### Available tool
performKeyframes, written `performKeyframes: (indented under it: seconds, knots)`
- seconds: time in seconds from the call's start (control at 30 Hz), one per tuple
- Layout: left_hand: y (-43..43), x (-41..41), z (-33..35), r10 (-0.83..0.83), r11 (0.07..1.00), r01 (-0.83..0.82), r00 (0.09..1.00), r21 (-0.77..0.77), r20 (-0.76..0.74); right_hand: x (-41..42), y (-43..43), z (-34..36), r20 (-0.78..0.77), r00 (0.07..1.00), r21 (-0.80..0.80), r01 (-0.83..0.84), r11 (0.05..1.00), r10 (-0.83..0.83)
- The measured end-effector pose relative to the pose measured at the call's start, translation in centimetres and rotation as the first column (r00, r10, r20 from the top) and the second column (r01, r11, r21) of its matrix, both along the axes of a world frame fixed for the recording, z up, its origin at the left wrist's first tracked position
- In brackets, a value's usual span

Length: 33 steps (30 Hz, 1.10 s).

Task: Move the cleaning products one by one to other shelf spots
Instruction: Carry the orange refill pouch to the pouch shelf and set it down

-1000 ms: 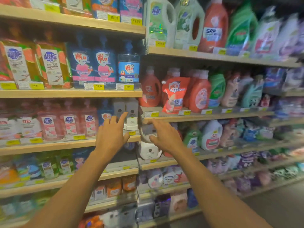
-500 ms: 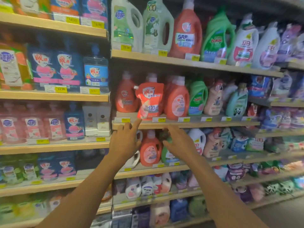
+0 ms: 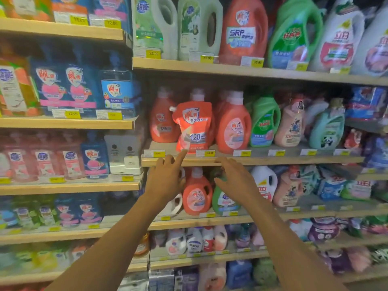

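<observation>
left hand [image 3: 165, 179] empty, fingers [image 3: 178, 161] spread, index tip at the foot of the red refill pouch [image 3: 194, 124] that leans at the front edge of the middle shelf [image 3: 294, 159], touch unclear; right hand [image 3: 237, 181] loose, empty below that edge, in front of a green bottle [image 3: 223, 201]. risk: pouch is soft and propped, a poke or low pinch likely tips it off the edge or into the orange bottle [image 3: 233, 127] on its right. open room is only the bare strip at the shelf's front left corner, rest packed.
</observation>
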<state>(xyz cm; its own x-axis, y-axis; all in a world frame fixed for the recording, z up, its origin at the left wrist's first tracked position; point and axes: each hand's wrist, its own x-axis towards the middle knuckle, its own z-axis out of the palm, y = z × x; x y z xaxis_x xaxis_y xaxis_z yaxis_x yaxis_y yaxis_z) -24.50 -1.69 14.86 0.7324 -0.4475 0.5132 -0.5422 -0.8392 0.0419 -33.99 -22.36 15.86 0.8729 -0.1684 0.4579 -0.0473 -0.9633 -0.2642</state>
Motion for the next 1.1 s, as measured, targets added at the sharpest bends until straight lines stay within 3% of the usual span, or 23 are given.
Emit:
performKeyframes:
  seconds: [0.5,0.73,1.1]
  knots:
    - [-4.7,16.7,0.9,-0.041,0.993,0.043,0.999,-0.108,0.020,16.0,-5.0,1.3,0.046,0.998,0.042,-0.052,0.998,0.050]
    - [-8.2,23.4,1.3,-0.327,0.943,0.311,0.932,-0.118,-0.156,22.9,-9.1,1.3,0.032,0.997,0.106,-0.080,0.991,0.077]
    - [-11.1,30.0,1.1,-0.340,0.925,0.275,0.907,-0.260,-0.249,31.8,-13.1,0.7,0.044,0.970,0.209,-0.243,0.947,0.239]
